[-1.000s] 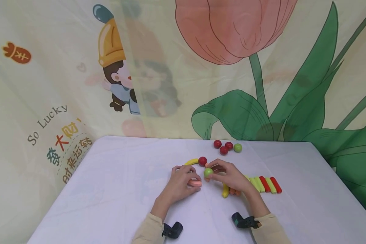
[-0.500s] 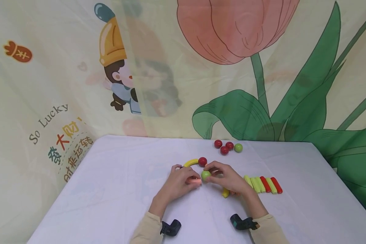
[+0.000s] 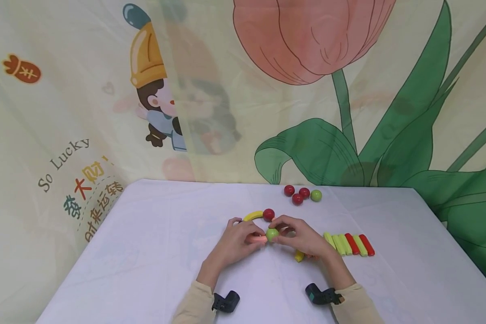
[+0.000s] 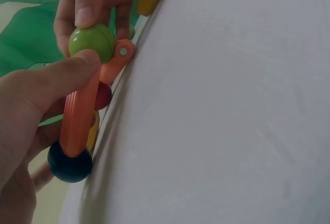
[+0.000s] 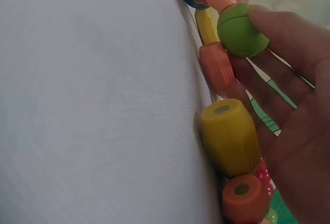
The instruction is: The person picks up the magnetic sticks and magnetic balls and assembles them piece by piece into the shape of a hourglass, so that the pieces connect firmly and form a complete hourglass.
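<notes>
The left hand (image 3: 239,241) has its thumb and fingers curled round a ribbed coral-orange rod (image 4: 81,116); the right hand (image 3: 301,235) pinches a glossy light-green ball (image 3: 272,234) at the rod's end, over the white-covered desk (image 3: 137,270). A glossy dark-blue ball (image 4: 70,164) sits by the other end. The step appears to be joining ball and rod; the next move probably calls for aligning them and pressing gently.

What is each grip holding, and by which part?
Left grip: the orange stick, at its end beside the green ball. Right grip: that ball, by the side away from the stick.
</notes>
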A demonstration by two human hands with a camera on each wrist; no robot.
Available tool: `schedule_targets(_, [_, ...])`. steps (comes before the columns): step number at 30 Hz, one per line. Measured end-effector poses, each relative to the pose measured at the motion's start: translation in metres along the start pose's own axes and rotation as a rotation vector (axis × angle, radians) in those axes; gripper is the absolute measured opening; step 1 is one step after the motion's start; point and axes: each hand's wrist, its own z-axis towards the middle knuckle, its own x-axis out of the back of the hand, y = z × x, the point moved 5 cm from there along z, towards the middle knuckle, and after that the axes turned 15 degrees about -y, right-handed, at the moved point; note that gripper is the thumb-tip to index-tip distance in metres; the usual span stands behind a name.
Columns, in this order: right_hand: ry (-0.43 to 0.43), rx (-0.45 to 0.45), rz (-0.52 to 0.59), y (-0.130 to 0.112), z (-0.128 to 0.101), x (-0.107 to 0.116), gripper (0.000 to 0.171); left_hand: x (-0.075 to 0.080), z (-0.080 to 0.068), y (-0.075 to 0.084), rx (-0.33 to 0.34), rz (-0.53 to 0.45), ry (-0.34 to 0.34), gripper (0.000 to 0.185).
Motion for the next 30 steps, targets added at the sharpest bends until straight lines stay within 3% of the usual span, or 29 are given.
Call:
schedule_targets(10, [-0.005,0.002,-0.003,0.001,0.001,-0.001,0.027,0.0,-0.001,-0.004,0.003,-0.121,0.066,0.018])
schedule_targets(16, [-0.013,0.01,-0.02,0.0,-0.001,-0.001,0.027,-0.001,-0.001,-0.008,-0.013,-0.118,0.042,0.018])
schedule_targets(20, [0.028,0.017,-0.062,0.001,-0.001,0.001,0.023,0.0,-0.002,-0.01,-0.014,-0.13,0.022,0.018])
schedule_targets(30, [0.255,-0.243,-0.203,0.009,0.003,0.003,0.02,0.001,-0.003,-0.011,0.0,-0.124,-0.035,0.017])
